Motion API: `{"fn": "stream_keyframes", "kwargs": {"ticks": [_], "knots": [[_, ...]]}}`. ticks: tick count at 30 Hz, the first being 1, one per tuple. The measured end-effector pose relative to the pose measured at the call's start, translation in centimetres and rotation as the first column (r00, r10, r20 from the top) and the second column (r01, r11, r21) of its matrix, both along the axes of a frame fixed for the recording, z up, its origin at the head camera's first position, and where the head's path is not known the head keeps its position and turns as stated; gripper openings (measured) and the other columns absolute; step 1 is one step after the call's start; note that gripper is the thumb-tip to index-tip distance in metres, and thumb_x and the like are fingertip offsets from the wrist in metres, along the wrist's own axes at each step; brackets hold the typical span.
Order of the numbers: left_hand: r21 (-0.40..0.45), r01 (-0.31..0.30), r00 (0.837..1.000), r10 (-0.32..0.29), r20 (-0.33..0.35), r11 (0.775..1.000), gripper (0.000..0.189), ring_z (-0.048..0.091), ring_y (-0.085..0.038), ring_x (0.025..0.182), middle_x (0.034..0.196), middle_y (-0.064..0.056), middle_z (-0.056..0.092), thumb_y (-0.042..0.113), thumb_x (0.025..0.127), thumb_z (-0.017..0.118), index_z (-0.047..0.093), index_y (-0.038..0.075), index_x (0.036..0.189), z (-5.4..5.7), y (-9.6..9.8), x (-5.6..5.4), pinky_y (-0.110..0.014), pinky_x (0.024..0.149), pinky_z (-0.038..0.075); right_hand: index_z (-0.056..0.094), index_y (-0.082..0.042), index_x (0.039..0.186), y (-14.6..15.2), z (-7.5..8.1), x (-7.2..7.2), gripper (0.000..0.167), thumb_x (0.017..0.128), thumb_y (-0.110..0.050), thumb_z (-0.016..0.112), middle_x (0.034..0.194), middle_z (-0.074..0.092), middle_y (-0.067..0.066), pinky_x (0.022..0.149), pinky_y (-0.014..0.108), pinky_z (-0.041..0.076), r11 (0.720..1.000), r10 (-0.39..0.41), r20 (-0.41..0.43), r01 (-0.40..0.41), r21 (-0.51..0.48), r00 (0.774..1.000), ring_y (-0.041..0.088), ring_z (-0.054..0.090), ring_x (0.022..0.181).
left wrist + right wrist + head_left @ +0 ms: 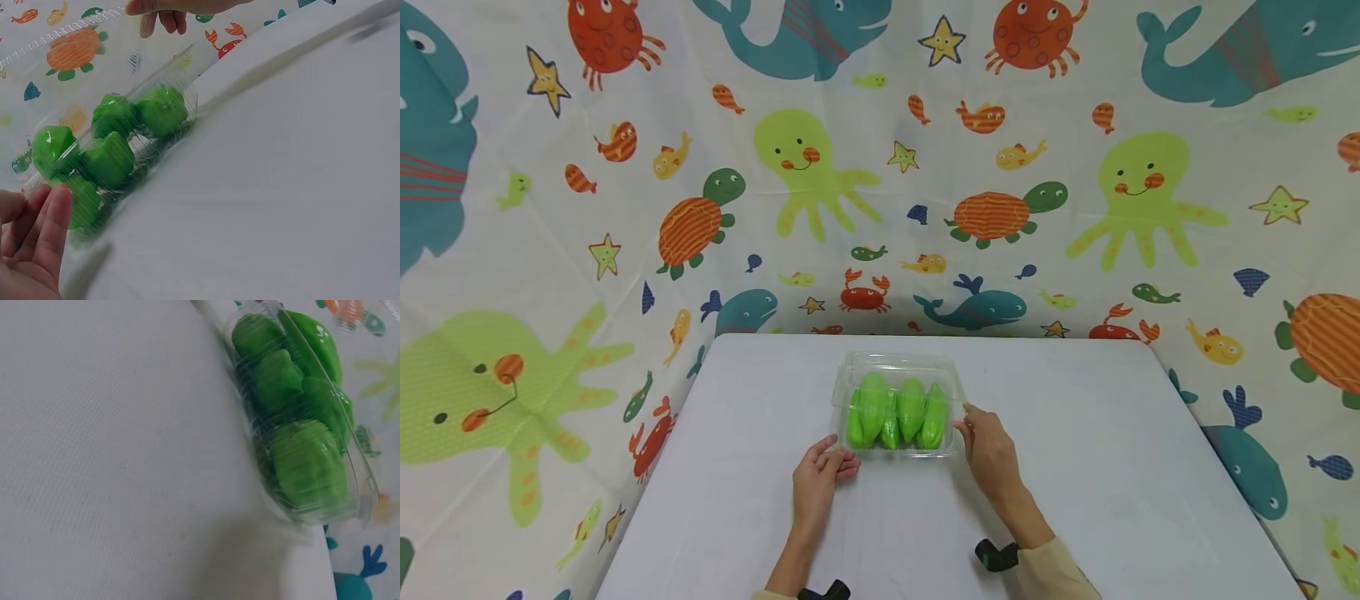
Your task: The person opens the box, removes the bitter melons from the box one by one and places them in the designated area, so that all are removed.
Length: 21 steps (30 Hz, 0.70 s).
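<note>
A clear plastic clamshell container holds several green, pepper-like pieces that taper at one end. My right hand pinches the container's lid edge at the right side; in the left wrist view the ridged lid edge stands raised above the base, with that hand's fingers at its end. At the front left corner, my left hand holds the container's rim with its fingertips. The green pieces fill much of the base in the right wrist view, where my right hand is out of sight.
Under the container spreads a white table, its far edge meeting a cloth printed with sea animals. A black wrist strap piece sits by the right sleeve, another by the left forearm.
</note>
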<state>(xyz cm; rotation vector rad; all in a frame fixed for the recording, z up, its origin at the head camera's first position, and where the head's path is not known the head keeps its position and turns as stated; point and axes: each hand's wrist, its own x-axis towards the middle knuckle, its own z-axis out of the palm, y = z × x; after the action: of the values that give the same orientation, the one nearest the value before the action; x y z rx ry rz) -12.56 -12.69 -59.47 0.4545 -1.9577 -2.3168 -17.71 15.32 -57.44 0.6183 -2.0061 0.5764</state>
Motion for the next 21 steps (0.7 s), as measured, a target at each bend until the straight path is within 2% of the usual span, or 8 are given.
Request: {"fn": "stream_keyframes", "kwargs": {"ticks": [5, 11, 16, 21], "knots": [[0.063, 0.009, 0.999, -0.007, -0.042, 0.998, 0.042, 0.075, -0.015, 0.086, 0.104, -0.024, 0.072, 0.011, 0.102, 0.057, 0.047, -0.006, 0.140, -0.6, 0.0, 0.4, -0.030, 0.081, 0.065, 0.058, 0.006, 0.095, 0.0, 0.1, -0.3, 0.038, 0.105, -0.029, 0.048, 0.095, 0.066, 0.018, 0.059, 0.034, 0.059, 1.000, -0.017, 0.003, 0.017, 0.000, 1.000, 0.027, 0.063, 0.077], [0.081, -0.017, 0.999, 0.020, -0.038, 0.997, 0.043, 0.075, -0.018, 0.084, 0.102, -0.023, 0.071, 0.024, 0.103, 0.058, 0.051, -0.007, 0.132, -1.2, 0.2, 0.6, -0.032, 0.079, 0.065, 0.058, 0.007, 0.097, -0.1, 0.3, -0.6, 0.035, 0.106, -0.025, 0.049, 0.099, 0.067, 0.019, 0.064, 0.036, 0.060, 1.000, -0.015, 0.001, 0.015, -0.027, 1.000, 0.030, 0.065, 0.083], [0.067, -0.012, 0.999, 0.014, -0.032, 0.998, 0.046, 0.075, -0.020, 0.082, 0.098, -0.021, 0.069, 0.032, 0.104, 0.056, 0.052, -0.010, 0.122, -1.3, 0.2, 0.6, -0.033, 0.078, 0.066, 0.059, 0.011, 0.103, -0.1, 1.0, -1.0, 0.035, 0.106, -0.023, 0.051, 0.100, 0.066, 0.021, 0.058, 0.034, 0.057, 0.998, -0.014, -0.001, 0.014, -0.059, 1.000, 0.027, 0.061, 0.077], [0.044, -0.003, 0.998, 0.005, -0.063, 0.999, 0.044, 0.074, -0.019, 0.080, 0.095, -0.021, 0.068, 0.031, 0.106, 0.052, 0.050, -0.012, 0.114, -1.6, 0.3, 0.5, -0.034, 0.076, 0.066, 0.059, 0.011, 0.109, 0.0, 1.9, -1.8, 0.036, 0.106, -0.023, 0.051, 0.101, 0.064, 0.021, 0.056, 0.031, 0.052, 0.996, -0.012, 0.018, 0.014, -0.085, 1.000, 0.023, 0.057, 0.075]]}}
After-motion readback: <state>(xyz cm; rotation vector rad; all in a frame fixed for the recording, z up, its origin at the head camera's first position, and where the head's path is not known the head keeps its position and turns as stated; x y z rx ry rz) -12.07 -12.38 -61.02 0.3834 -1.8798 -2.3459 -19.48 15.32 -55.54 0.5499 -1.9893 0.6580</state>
